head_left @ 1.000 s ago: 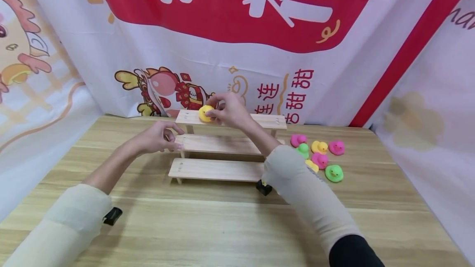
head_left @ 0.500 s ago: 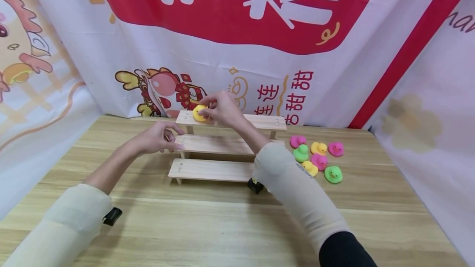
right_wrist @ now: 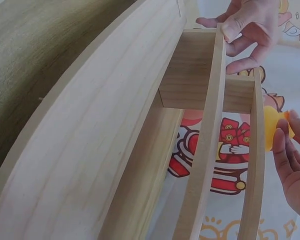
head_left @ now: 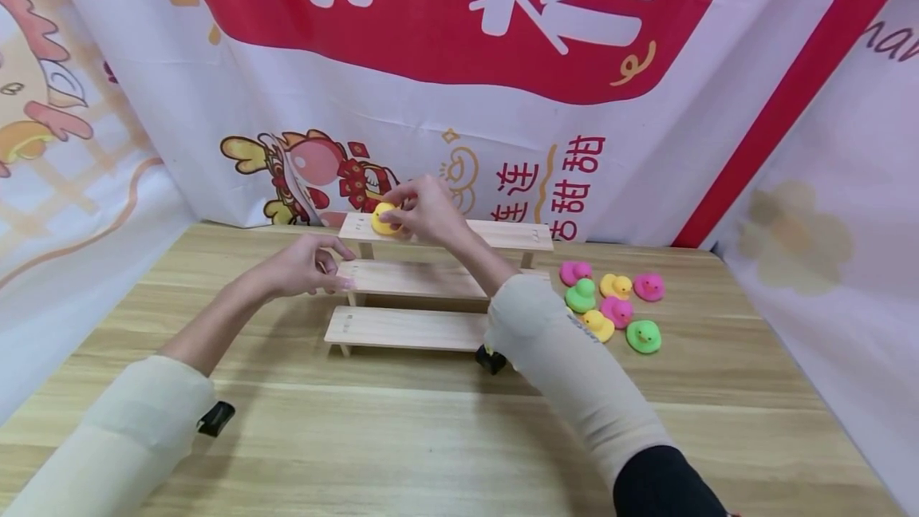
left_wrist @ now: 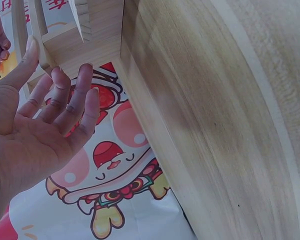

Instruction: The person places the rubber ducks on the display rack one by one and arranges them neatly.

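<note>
A three-tier wooden display stand (head_left: pixel 412 328) stands on the table. On the left end of its top tier sits a yellow toy duck (head_left: pixel 383 219), pinched between the thumb and fingers of my right hand (head_left: pixel 433 212). In the right wrist view the duck (right_wrist: pixel 272 129) shows against the top board's edge. My left hand (head_left: pixel 301 268) grips the left end of the middle tier. In the left wrist view, the left hand (left_wrist: pixel 40 132) has its thumb on the board and its other fingers loosely bent beside the stand's end.
Several pink, green and yellow toy ducks (head_left: pixel 616 312) lie on the wooden table (head_left: pixel 431 437) to the right of the stand. A printed cloth backdrop (head_left: pixel 431 118) hangs close behind the stand. My right forearm crosses in front of the stand's right part.
My right hand has slid the yellow duck a little leftward along the top tier, then stays almost still. The left hand keeps its place on the stand.
</note>
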The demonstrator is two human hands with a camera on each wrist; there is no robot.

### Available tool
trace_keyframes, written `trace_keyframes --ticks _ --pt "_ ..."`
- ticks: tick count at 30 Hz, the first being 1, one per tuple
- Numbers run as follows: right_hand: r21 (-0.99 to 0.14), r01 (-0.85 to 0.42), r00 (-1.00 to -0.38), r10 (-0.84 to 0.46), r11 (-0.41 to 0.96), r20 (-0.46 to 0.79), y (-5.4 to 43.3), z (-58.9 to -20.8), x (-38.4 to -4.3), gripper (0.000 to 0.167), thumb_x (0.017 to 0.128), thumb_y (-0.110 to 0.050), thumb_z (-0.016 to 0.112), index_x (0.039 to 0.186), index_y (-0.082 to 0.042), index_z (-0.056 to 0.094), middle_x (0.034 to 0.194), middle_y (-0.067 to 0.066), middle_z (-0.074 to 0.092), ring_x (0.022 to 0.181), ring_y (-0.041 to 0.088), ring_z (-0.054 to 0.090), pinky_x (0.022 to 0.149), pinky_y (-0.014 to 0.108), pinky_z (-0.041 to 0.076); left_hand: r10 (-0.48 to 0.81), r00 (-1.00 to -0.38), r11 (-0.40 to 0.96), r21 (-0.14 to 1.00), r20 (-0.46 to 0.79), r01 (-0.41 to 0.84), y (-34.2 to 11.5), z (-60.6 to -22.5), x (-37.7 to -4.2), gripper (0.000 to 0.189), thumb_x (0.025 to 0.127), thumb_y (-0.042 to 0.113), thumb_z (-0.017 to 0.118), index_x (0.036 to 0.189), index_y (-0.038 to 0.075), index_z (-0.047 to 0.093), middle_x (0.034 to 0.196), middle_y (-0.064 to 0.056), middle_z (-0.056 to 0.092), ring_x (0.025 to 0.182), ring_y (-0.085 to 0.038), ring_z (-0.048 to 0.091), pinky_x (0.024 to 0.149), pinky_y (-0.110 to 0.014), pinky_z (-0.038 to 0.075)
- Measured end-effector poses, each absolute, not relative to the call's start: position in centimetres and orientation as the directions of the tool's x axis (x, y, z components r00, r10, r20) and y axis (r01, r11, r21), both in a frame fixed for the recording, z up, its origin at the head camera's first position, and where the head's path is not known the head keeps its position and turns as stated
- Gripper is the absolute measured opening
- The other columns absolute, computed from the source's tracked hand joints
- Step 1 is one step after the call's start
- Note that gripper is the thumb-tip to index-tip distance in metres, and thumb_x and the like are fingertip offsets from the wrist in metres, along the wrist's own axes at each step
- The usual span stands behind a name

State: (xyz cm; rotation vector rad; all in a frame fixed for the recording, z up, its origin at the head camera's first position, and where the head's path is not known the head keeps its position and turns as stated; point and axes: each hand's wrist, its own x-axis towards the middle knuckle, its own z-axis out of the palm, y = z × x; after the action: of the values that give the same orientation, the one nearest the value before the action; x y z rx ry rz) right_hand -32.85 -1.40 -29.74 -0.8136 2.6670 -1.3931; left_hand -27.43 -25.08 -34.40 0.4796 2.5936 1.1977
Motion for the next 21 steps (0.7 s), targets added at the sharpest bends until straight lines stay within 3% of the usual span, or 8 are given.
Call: trace_keyframes --ticks 7,21 --pt "-0.782 -0.418 -0.864 -0.468 0.462 0.186 -1.3 -29.61 -32.91 0.028 0.091 -0.012 0.08 0.117 -0.002 0.077 0.095 0.012 0.078 0.07 0.016 0.073 0.062 0.03 0.062 0.393 -0.916 0.615 0.764 -0.085 0.193 -25.07 -34.38 -27.43 0.044 0.09 0.006 0.081 0.124 -0.012 0.059 0.073 -0.004 0.063 0.066 -0.019 0.062 0.053 -0.028 0.053" --pt "-0.791 -0.389 -0.872 -0.467 0.473 0.149 -1.29 -29.32 -32.9 0.027 0.092 -0.011 0.079 0.118 -0.004 0.077 0.096 0.01 0.077 0.071 0.018 0.072 0.06 0.027 0.061 0.389 -0.917 0.619 0.761 -0.083 0.194 -25.01 -34.33 -27.34 0.044 0.09 0.007 0.081 0.123 -0.011 0.06 0.074 -0.004 0.062 0.067 -0.019 0.06 0.054 -0.028 0.053"
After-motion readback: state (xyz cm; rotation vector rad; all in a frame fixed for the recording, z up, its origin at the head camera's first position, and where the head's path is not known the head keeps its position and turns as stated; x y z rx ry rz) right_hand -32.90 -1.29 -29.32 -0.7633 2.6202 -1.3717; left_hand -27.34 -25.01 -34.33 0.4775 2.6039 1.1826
